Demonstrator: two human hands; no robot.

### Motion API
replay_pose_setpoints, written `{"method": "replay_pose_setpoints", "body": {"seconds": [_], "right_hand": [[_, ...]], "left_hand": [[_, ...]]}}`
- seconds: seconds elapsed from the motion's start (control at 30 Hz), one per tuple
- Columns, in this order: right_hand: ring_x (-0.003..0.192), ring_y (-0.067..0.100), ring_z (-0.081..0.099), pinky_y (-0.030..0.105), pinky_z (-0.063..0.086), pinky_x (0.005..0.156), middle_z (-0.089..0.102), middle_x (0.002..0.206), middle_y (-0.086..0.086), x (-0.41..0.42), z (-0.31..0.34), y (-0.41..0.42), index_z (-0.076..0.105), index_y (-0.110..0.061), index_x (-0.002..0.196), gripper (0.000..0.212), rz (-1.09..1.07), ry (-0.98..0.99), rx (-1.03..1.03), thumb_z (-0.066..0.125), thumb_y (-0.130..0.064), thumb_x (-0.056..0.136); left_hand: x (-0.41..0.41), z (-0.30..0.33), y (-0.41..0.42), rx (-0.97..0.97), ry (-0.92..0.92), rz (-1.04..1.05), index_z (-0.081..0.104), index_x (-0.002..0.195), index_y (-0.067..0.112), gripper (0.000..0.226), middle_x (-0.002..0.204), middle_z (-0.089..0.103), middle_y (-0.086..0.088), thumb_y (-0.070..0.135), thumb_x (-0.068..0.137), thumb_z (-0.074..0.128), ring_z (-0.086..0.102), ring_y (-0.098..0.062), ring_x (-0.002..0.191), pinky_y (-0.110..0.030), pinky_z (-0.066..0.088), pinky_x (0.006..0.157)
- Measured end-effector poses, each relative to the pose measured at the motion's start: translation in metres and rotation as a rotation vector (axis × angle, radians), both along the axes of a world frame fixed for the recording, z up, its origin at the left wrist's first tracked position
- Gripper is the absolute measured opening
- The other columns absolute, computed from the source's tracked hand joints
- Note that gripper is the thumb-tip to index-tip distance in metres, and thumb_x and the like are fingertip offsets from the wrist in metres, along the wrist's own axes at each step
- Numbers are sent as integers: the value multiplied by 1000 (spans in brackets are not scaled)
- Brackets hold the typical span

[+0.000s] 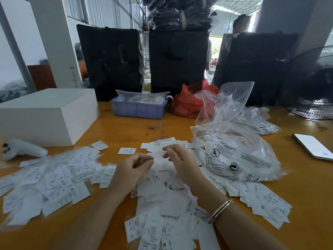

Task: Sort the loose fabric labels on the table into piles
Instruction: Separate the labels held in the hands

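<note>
Clearly my left hand (134,166) and right hand (177,157) curl their fingers, pinching labels (162,177) over the middle heap on the tabletop (126,127); neighbouring piles nearly touch, so a careless sleeve-sweep could mix them.

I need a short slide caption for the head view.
Two hands sorting loose white fabric labels on an orange table.

Bright, even daylight. Blown-out doorway (215,46) at back centre, so black bundles (177,58) in front read as near-silhouettes. Soft sheen on orange surface (126,127), harder glare on clear plastic bags (234,152) and phone (314,147). Only faint shadows under hands. Strong wide-angle bending at edges: pillars lean, fan (313,83) stretched. Motion blur on labels (45,177) far left; print mostly unreadable.
</note>
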State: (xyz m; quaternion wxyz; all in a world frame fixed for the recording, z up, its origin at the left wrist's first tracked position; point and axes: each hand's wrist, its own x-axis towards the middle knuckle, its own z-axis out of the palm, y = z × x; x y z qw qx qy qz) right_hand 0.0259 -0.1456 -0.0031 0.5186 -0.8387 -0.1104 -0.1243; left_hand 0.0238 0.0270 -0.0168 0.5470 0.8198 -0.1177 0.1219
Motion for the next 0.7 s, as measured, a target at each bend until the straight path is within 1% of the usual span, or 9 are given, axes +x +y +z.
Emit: {"method": "replay_pose_setpoints", "body": {"seconds": [0.13, 0.23, 0.33, 0.4, 0.43, 0.5, 0.57, 0.63, 0.7], "right_hand": [[118, 17, 42, 36, 29, 99, 52, 127, -5, 9, -17, -8, 56, -23, 125, 36, -94, -5, -702, 42, -37, 95], [119, 19, 38, 36, 26, 98, 48, 128, -4, 12, -21, -7, 54, -24, 127, 42, -84, 39, -773, 44, -45, 93], [115, 16, 43, 33, 29, 96, 53, 120, -6, 14, -18, -8, 58, -24, 117, 34, -96, 73, -608, 55, -43, 89], [104, 13, 49, 31, 36, 93, 58, 106, -8, 12, -16, -10, 60, -26, 99, 15, -115, 58, -433, 61, -36, 87], [95, 11, 53, 27, 41, 85, 59, 97, -11, 10, -14, -12, 58, -28, 88, 6, -115, 51, -303, 62, -33, 87], [70, -1, 55, 12, 42, 62, 60, 81, -12, 4, -12, -15, 56, -30, 77, 14, -114, 59, -66, 64, -29, 88], [59, -1, 56, 14, 42, 53, 63, 74, -7, -2, -9, -17, 60, -26, 79, 10, -115, 80, 125, 65, -26, 88], [65, 15, 63, 25, 50, 56, 69, 77, 1, -6, -7, -18, 65, -19, 84, 6, -82, 96, 371, 64, -22, 89], [69, 15, 66, 23, 52, 59, 71, 78, 1, -9, -5, -18, 68, -14, 89, 6, -32, 90, 592, 63, -18, 89]], "left_hand": [[-1, 3, 1, -145, 64, 55, 68, 80, 26, 13, 74, 69, 18, 38, 83, 64, 62, 5, 71, -12, 44, 58], [-2, 5, 2, -206, 82, 42, 70, 80, 24, 24, 74, 71, 15, 47, 77, 61, 63, 4, 70, -12, 46, 56], [-2, 5, 1, -242, 90, 16, 71, 80, 24, 26, 76, 73, 11, 46, 73, 60, 67, -2, 76, -15, 48, 62], [-2, 5, 0, -255, 83, -5, 71, 79, 24, 27, 76, 73, 10, 47, 72, 59, 67, -1, 76, -12, 49, 60], [-2, 5, 1, -258, 79, -13, 71, 79, 23, 28, 76, 73, 11, 48, 71, 59, 67, 0, 75, -9, 48, 60], [-2, 5, 1, -255, 70, -23, 72, 79, 24, 29, 76, 73, 11, 49, 71, 59, 67, 1, 75, -6, 47, 59], [-2, 5, 3, -246, 64, -19, 72, 79, 26, 30, 77, 73, 13, 51, 70, 59, 67, 3, 75, -6, 47, 59], [-2, 6, 3, -219, 58, -21, 71, 78, 28, 29, 78, 72, 16, 53, 70, 58, 65, 4, 74, -7, 47, 57], [-3, 6, 3, -179, 41, -25, 70, 78, 29, 29, 78, 71, 19, 54, 71, 56, 64, 6, 74, -9, 49, 56]]}}
